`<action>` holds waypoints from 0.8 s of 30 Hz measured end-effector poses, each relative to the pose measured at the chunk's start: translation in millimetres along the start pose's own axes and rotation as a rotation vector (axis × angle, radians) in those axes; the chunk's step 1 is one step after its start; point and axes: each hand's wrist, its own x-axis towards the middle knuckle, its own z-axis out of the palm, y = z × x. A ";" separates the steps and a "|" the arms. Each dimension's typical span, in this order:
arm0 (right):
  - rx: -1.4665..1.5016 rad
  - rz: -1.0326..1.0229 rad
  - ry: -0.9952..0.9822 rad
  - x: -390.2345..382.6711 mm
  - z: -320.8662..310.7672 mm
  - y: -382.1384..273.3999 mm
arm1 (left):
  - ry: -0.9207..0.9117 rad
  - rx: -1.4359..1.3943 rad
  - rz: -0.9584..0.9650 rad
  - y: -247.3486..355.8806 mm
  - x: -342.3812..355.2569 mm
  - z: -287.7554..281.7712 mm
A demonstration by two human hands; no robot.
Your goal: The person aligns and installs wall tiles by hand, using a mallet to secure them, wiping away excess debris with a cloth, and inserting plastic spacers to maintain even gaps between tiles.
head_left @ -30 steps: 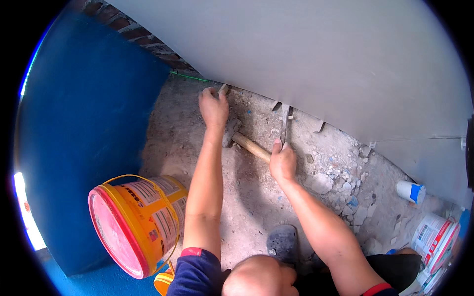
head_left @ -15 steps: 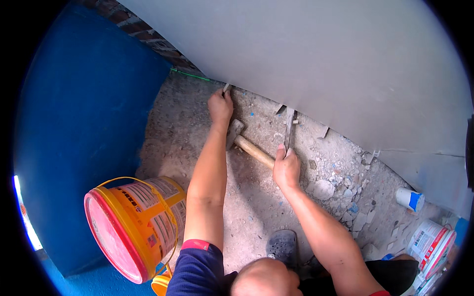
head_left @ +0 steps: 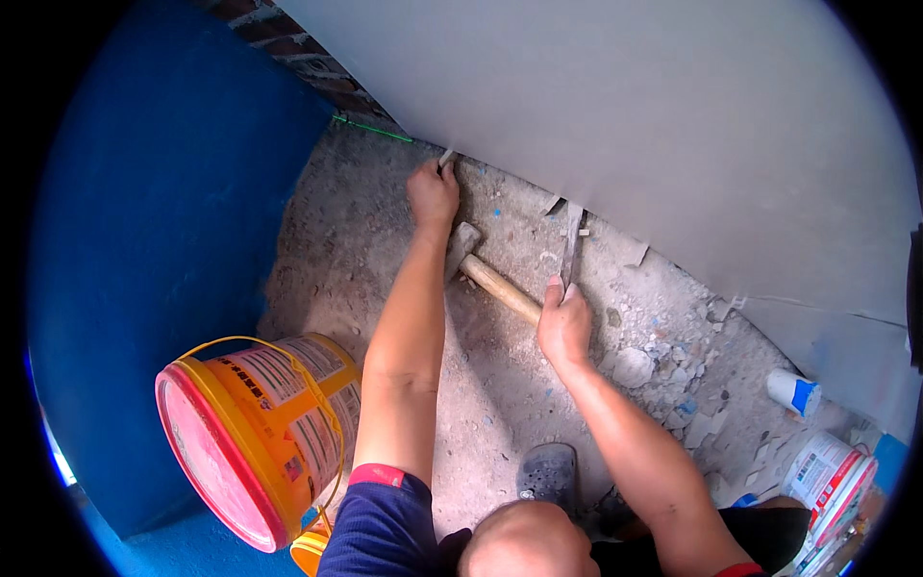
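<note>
At the bottom edge of a large pale grey panel (head_left: 615, 125), my left hand (head_left: 433, 195) is closed, pinching a small pale strip (head_left: 447, 157) against the edge. My right hand (head_left: 564, 327) grips a flat, worn metal bar (head_left: 572, 252), whose far end reaches the panel's lower edge. A hammer (head_left: 500, 288) with a wooden handle and a heavy metal head lies on the rough floor between my forearms. Its handle end passes behind my right hand.
An orange bucket (head_left: 274, 404) with a pink lid tilts beside the blue wall (head_left: 173, 240) at left. Broken plaster (head_left: 663, 375) litters the floor at right. A white-and-blue roll (head_left: 794, 392) and a white tub (head_left: 829, 481) stand farther right. Thin wedges (head_left: 637, 255) stick out below the panel.
The view has shifted slightly. Both hands keep their holds at the panel edge, and the bar and the hammer stay in nearly the same places.
</note>
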 end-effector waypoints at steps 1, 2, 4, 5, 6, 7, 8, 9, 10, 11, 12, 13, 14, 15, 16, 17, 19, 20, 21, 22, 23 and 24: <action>-0.033 0.003 -0.007 1.2 2.0 0.9 | 0.004 0.012 0.006 0.1 -0.4 -0.2; -0.033 -0.002 0.000 1.3 4.4 1.6 | 0.008 0.025 0.012 0.2 0.1 -0.9; -0.014 0.002 -0.018 2.0 4.9 2.2 | -0.048 -0.015 -0.046 0.1 3.4 -4.2; -0.008 -0.004 -0.009 3.8 5.1 1.3 | -0.115 -0.050 -0.104 0.5 7.2 -7.3; 0.028 -0.003 -0.002 7.8 1.8 3.1 | -0.120 -0.061 -0.095 5.4 7.1 -6.3; 0.065 0.003 0.001 8.0 -4.2 -1.0 | -0.131 -0.106 -0.107 7.5 5.1 -9.1; 0.074 0.055 -0.089 6.8 -10.6 -5.5 | -0.144 -0.152 -0.115 9.5 5.0 -14.4; 0.074 0.120 -0.163 3.3 -19.8 -12.7 | -0.187 -0.119 -0.204 7.9 0.8 -21.8; -0.023 0.142 -0.201 5.1 -25.5 -3.7 | -0.167 -0.157 -0.205 19.0 -5.5 -26.2; -0.042 0.130 -0.147 -3.6 -21.4 7.2 | -0.058 -0.074 -0.201 25.3 -12.2 -33.4; 0.035 0.151 -0.265 -24.8 -33.5 -11.5 | 0.083 -0.105 -0.126 1.5 -19.3 -48.5; 0.104 0.153 -0.343 -28.1 -47.5 8.7 | 0.094 -0.158 -0.065 23.3 -28.1 -45.7; 0.002 0.096 -0.265 -35.1 -58.7 33.2 | 0.033 -0.334 -0.068 59.6 -40.9 -42.4; -0.025 0.064 -0.273 -46.2 -70.0 48.3 | -0.005 -0.411 -0.055 83.1 -51.8 -46.7; -0.045 0.024 -0.299 -55.1 -77.9 57.3 | -0.065 -0.472 -0.053 104.1 -62.4 -53.8; -0.045 0.041 -0.286 -58.2 -86.5 67.7 | -0.117 -0.568 -0.005 116.6 -75.1 -45.9; -0.266 -0.150 -0.345 -69.0 -99.6 79.3 | -0.265 -0.675 0.000 148.5 -99.1 -41.9; -0.263 -0.132 -0.335 -71.3 -106.7 86.0 | -0.404 -0.715 -0.081 170.4 -114.1 -39.0; -0.357 -0.158 -0.368 -69.9 -116.0 85.7 | -0.480 -0.780 -0.138 194.7 -129.9 -36.4; -0.450 -0.198 -0.411 -66.7 -125.7 80.6 | -0.589 -0.872 -0.191 206.2 -145.9 -29.4; -0.399 -0.034 -0.572 -56.9 -147.9 66.8 | -0.787 -0.929 -0.238 227.6 -161.0 -25.5; -0.312 0.044 -0.588 -51.3 -163.6 65.4 | -0.932 -0.972 -0.354 255.0 -176.1 -22.0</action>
